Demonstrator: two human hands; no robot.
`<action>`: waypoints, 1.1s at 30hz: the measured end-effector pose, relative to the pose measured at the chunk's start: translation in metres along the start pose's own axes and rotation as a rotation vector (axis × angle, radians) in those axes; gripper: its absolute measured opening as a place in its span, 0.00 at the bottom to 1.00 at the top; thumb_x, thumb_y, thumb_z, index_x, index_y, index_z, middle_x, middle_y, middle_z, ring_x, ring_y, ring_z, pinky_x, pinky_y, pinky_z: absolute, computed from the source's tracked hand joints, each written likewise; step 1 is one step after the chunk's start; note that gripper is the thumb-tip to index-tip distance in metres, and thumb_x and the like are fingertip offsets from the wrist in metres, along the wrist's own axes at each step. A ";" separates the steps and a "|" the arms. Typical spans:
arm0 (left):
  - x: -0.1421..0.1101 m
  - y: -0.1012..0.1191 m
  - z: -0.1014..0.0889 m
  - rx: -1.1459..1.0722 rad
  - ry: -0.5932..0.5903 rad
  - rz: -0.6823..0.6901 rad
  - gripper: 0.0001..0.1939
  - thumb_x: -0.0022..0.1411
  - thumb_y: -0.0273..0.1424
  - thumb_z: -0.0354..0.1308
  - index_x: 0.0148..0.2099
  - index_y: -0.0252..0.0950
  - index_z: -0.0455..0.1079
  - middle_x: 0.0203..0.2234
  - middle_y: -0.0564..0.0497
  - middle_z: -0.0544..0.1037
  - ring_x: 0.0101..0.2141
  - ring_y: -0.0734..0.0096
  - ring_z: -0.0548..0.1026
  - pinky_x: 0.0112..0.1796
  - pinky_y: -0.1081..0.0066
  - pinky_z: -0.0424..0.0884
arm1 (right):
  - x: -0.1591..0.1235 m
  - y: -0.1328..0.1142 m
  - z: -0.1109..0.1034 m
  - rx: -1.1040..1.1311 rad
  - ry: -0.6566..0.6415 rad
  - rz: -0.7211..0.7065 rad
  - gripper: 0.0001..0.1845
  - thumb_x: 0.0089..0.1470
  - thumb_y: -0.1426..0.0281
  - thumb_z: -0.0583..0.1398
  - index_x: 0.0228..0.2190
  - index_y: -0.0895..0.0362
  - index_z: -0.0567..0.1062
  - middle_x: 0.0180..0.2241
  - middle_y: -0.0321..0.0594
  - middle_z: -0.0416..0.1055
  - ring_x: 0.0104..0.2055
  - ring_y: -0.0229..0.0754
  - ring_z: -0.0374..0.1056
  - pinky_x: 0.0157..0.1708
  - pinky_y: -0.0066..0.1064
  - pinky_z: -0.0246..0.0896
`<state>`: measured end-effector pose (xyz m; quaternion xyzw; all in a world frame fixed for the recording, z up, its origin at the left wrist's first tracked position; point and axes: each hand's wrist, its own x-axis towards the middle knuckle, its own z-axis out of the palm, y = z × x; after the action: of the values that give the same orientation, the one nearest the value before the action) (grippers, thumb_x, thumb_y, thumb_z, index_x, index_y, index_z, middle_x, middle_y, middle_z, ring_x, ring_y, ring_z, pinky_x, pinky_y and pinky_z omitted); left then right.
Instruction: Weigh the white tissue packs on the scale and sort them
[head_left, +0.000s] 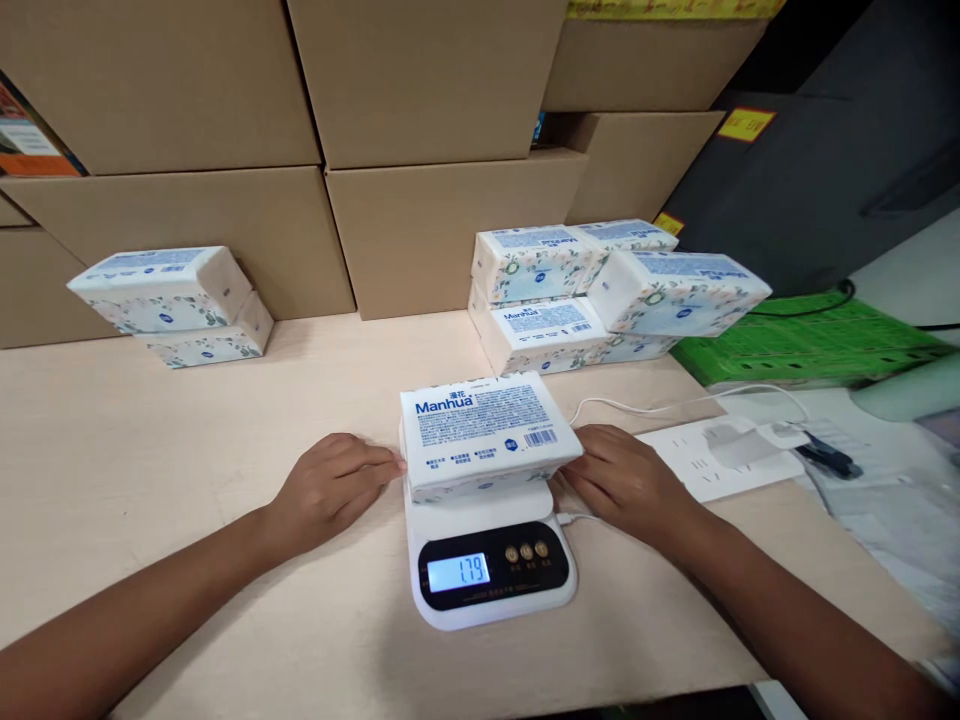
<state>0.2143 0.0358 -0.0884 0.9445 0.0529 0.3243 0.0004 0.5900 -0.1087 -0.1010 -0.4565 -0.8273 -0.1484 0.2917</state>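
Observation:
A white tissue pack (487,430) printed "Manhua" in blue lies flat on a white digital kitchen scale (416,600). The scale's lit display reads 1.79. At the pack's left end, my left hand (330,490) is closed, its fingertips pressed together against the pack's edge. My right hand (622,480) grips the opposite end, with its fingertips partly hidden beside the pack. Between them, the two hands hold the pack from both ends.
Two stacked tissue packs (169,290) stand at the back left, and several more packs (551,335) are piled at the back right. Cardboard boxes (450,220) line the rear. A power strip (690,455) with cables and a green crate (825,345) lie to the right.

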 end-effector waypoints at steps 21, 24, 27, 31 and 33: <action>-0.001 -0.002 0.002 -0.031 0.027 -0.008 0.14 0.74 0.20 0.59 0.56 0.38 0.79 0.46 0.47 0.89 0.40 0.66 0.85 0.42 0.63 0.81 | 0.000 0.000 0.003 0.028 -0.002 0.004 0.16 0.65 0.81 0.57 0.30 0.53 0.78 0.37 0.44 0.83 0.36 0.46 0.79 0.38 0.39 0.78; 0.001 -0.001 0.000 -0.016 0.019 0.002 0.13 0.74 0.20 0.60 0.55 0.38 0.79 0.45 0.47 0.89 0.39 0.67 0.85 0.42 0.63 0.82 | 0.002 -0.001 0.002 0.005 0.008 0.000 0.16 0.65 0.81 0.57 0.29 0.53 0.77 0.35 0.44 0.83 0.35 0.46 0.79 0.38 0.39 0.78; 0.002 -0.001 -0.001 0.003 0.016 0.002 0.13 0.75 0.20 0.59 0.55 0.39 0.79 0.44 0.48 0.89 0.38 0.67 0.85 0.42 0.63 0.82 | 0.002 -0.002 0.002 -0.040 0.031 0.009 0.15 0.65 0.80 0.57 0.31 0.54 0.79 0.37 0.46 0.84 0.36 0.47 0.79 0.38 0.40 0.78; 0.002 0.000 -0.001 -0.004 0.032 -0.007 0.16 0.74 0.20 0.60 0.57 0.41 0.78 0.44 0.50 0.89 0.38 0.67 0.85 0.41 0.63 0.82 | 0.000 -0.002 0.001 -0.047 0.045 0.042 0.15 0.66 0.80 0.58 0.36 0.53 0.83 0.41 0.46 0.85 0.38 0.48 0.80 0.40 0.41 0.77; 0.002 0.000 -0.001 -0.008 0.034 -0.006 0.15 0.74 0.20 0.60 0.57 0.41 0.79 0.44 0.49 0.89 0.38 0.67 0.85 0.41 0.63 0.81 | 0.000 -0.002 0.001 -0.023 0.034 0.041 0.15 0.66 0.80 0.58 0.35 0.53 0.82 0.41 0.45 0.85 0.38 0.47 0.79 0.40 0.41 0.76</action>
<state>0.2154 0.0359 -0.0869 0.9386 0.0544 0.3408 0.0044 0.5879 -0.1098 -0.1019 -0.4742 -0.8108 -0.1597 0.3037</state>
